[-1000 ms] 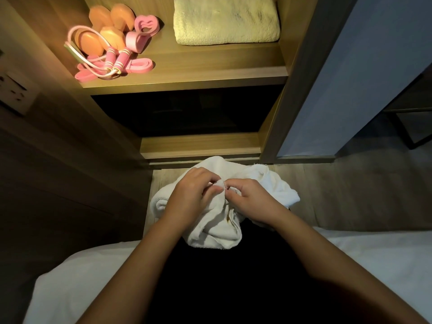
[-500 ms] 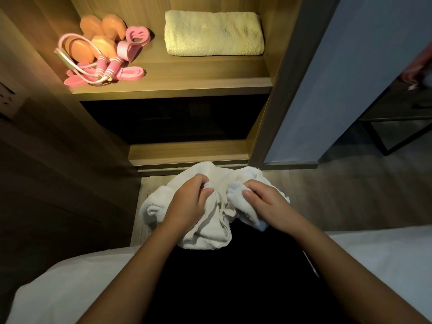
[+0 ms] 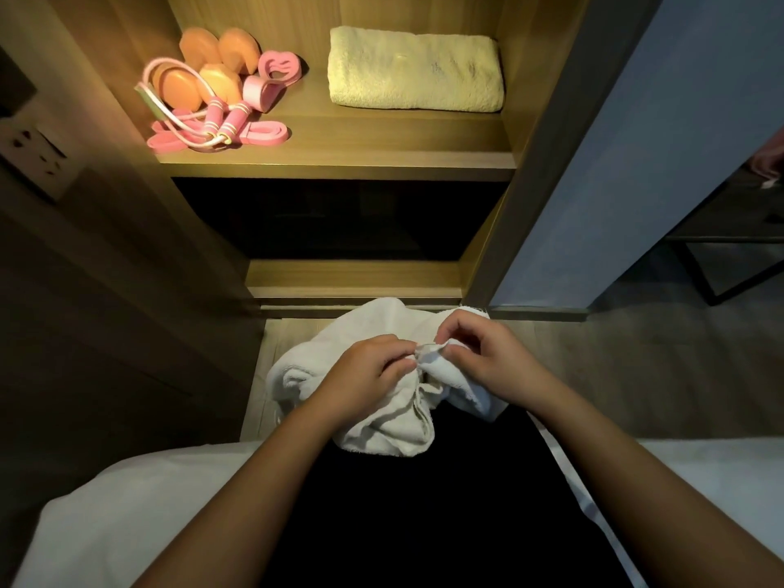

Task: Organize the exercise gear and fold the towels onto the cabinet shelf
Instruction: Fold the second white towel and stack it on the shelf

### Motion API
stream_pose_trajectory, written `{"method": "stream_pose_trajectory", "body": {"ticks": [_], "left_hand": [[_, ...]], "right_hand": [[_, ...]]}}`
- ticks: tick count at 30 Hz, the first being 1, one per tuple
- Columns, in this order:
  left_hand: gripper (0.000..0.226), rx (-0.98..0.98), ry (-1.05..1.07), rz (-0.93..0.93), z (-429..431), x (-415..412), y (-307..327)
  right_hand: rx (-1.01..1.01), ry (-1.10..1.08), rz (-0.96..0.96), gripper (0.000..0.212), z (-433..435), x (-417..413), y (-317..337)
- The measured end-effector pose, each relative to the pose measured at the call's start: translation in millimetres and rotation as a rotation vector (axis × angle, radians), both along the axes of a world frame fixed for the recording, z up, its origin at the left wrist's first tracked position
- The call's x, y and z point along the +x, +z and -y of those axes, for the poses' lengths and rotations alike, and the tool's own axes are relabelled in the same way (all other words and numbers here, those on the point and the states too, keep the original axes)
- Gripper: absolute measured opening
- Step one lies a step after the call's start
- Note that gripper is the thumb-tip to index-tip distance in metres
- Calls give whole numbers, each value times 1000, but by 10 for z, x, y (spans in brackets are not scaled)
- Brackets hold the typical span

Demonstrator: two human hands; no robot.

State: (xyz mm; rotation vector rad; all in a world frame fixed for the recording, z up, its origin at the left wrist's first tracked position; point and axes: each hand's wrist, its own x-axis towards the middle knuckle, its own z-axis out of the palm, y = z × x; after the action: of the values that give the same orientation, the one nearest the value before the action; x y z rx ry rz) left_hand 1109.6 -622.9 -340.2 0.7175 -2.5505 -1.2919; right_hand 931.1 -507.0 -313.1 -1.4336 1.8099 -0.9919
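The white towel [image 3: 382, 422] is a crumpled heap right now, bunched across the dark lap [image 3: 424, 524] just in front of the cabinet's [image 3: 543, 163] base. The left hand [image 3: 365, 375] has its fingers curled in, thumb and fingertips nipping a bit of the hem. The right hand [image 3: 483, 360] is right up beside it, thumb and forefinger pinching the same white edge, the other fingers bent and lifted off the cloth. The two pinches sit almost touching, with a small fold of towel standing up between them. The rest of the cloth sags away below and to the left of the hands, unfolded, with one lobe hanging under the right wrist.

Up on the lit shelf [image 3: 382, 163], the gear is gathered on the left side. There are orange dumbbells [image 3: 239, 50] at the back and a pink foam loop [image 3: 275, 74] just beside them. In front lies the rope [image 3: 212, 116], coiled, with its pink handles on top of a flat pink band [image 3: 263, 133]. On the right side of the same shelf, well apart from the gear, a yellow towel [image 3: 415, 70] lies folded flat, close against the side wall. The compartment beneath is dark, and I cannot tell what is in it.

White bed [image 3: 106, 502] linen shows on either side of the lap. Wood floor [image 3: 636, 375] runs off to the right, and a socket [image 3: 34, 150] sits on the wall at far left.
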Motion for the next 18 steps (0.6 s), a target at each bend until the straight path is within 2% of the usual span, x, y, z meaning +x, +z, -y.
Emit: {"method": "stream_pose_trajectory", "body": {"ticks": [7, 11, 18], "left_hand": [[13, 87, 32, -35, -27, -79, -13], [12, 125, 62, -53, -23, -75, -39], [16, 114, 66, -88, -29, -61, -95]], "right_hand": [[-42, -58, -48, 14, -66, 13, -109], [-46, -16, -58, 18, -53, 47, -78], [89, -38, -267, 22, 67, 108, -37]]}}
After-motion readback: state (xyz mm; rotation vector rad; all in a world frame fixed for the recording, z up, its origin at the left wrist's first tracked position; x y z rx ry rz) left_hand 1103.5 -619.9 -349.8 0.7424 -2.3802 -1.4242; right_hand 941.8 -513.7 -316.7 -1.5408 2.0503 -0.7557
